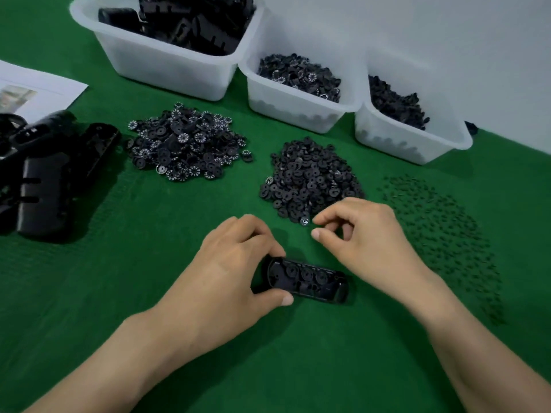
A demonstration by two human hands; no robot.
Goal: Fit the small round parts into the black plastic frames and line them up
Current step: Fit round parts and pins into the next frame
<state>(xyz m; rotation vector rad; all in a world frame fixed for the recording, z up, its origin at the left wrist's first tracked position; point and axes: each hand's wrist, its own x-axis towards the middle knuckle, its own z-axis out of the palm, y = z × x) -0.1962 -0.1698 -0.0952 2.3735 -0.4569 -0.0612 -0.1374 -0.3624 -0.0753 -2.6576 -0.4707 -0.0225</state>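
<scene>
Head view: the left hand (235,272) grips the black frame (307,280) on the green mat (149,293), with discs already seated in it. The right hand (366,234), thumb and forefinger apart, hovers beside a round part (304,221) at the pile (310,180) edge. Likely next: pinch it, then seat it. The large bin (179,70) holds frames. The middle bin (298,110) holds marked discs.

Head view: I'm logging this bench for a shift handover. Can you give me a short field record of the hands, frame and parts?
left hand: grips the left end of the black frame, which lies on the green mat
right hand: fingers curled at the near edge of the plain disc pile, beside one small round part; unclear if it holds anything
frame contents: seated round parts in a row
other piles: white-marked discs; tiny scattered bits
behind: three white bins
far left: spare frames
</scene>
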